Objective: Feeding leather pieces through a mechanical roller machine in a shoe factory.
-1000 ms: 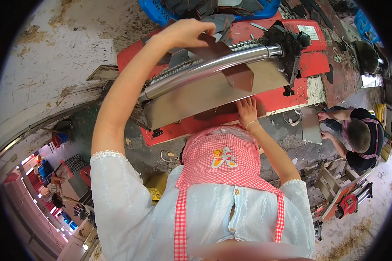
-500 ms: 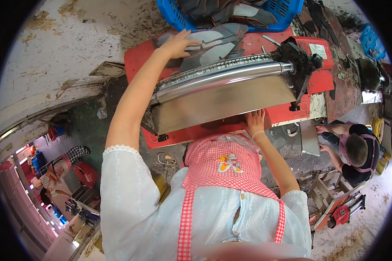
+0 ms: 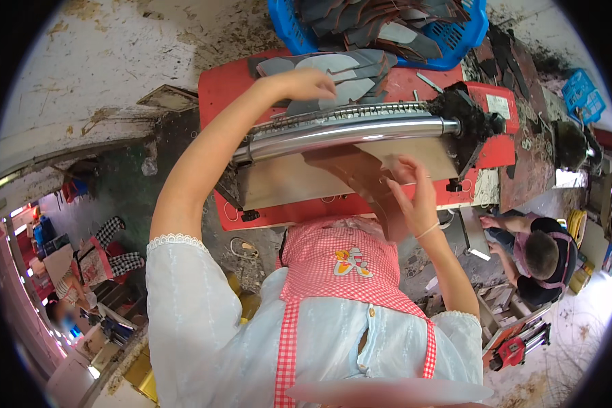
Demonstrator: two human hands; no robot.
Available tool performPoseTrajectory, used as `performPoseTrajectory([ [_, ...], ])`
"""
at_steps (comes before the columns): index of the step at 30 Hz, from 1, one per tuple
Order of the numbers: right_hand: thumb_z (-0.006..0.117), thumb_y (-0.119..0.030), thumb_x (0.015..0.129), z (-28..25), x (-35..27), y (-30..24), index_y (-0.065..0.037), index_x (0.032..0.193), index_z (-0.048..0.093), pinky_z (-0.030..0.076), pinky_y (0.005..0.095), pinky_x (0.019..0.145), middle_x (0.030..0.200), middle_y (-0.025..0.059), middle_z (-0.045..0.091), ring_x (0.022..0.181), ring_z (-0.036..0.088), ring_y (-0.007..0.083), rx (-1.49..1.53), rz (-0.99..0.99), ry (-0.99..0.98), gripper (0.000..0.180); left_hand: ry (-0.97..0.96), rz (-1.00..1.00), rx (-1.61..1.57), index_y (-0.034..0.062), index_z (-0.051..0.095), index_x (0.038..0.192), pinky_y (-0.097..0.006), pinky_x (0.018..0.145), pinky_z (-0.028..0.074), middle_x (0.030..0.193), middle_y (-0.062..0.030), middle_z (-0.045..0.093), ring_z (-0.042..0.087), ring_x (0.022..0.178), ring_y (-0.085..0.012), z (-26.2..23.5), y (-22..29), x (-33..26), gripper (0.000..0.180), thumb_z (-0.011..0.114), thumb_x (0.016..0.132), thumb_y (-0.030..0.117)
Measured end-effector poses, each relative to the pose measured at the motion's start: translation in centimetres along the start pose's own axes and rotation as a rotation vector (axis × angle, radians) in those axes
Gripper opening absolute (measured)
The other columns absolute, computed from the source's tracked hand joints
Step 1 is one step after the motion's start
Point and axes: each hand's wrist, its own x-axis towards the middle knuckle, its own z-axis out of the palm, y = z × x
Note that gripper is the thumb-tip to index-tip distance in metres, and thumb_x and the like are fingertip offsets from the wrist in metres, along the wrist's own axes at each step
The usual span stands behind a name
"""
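Observation:
I stand at a red machine (image 3: 224, 81) with a long shiny metal roller (image 3: 347, 129) across it. My left hand (image 3: 306, 83) reaches over the roller and rests its fingertips on a pile of grey leather pieces (image 3: 347, 68), gripping nothing. On the near side, my right hand (image 3: 415, 194) holds a brown leather piece (image 3: 357, 177) by its edge. The piece lies on the metal feed plate (image 3: 279, 180), with its far end under the roller.
A blue basket (image 3: 449, 51) of dark leather pieces stands behind the machine. A person (image 3: 537, 251) crouches on the floor at the right, near a small blue crate (image 3: 581, 95). Another person (image 3: 92, 262) sits at the far left.
My left hand moved from a brown piece beyond the roller to the grey pile. My right hand lifted from the plate's front edge and now holds a new brown piece at the roller.

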Motion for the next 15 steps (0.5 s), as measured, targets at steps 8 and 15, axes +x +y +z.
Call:
performPoseTrajectory([
  [8,0.075,-0.017,0.084,-1.8,12.9,-2.4,-0.002,0.131,0.051,0.047,0.0396,0.099,0.121,0.0164,0.064,0.116,0.061,0.0335,0.009,-0.161,-0.263,0.055,0.206,0.161,0.177,0.0084,0.069,0.098,-0.039,0.084,0.052,0.100,-0.0106,0.073,0.068,0.098,-0.0275,-2.5,3.2,-2.5,0.023,0.075,0.082,0.024],
  [15,0.072,-0.019,0.086,2.9,25.5,0.6,-0.001,0.120,0.064,0.050,0.0374,0.089,0.107,0.0209,0.070,0.096,0.066,0.0335,0.049,-0.070,-0.761,0.039,0.463,0.198,0.211,0.0096,0.066,0.089,-0.037,0.071,0.053,0.086,-0.0049,0.072,0.070,0.080,-0.0232,-8.9,4.7,-5.1,0.013,0.072,0.080,0.015],
])
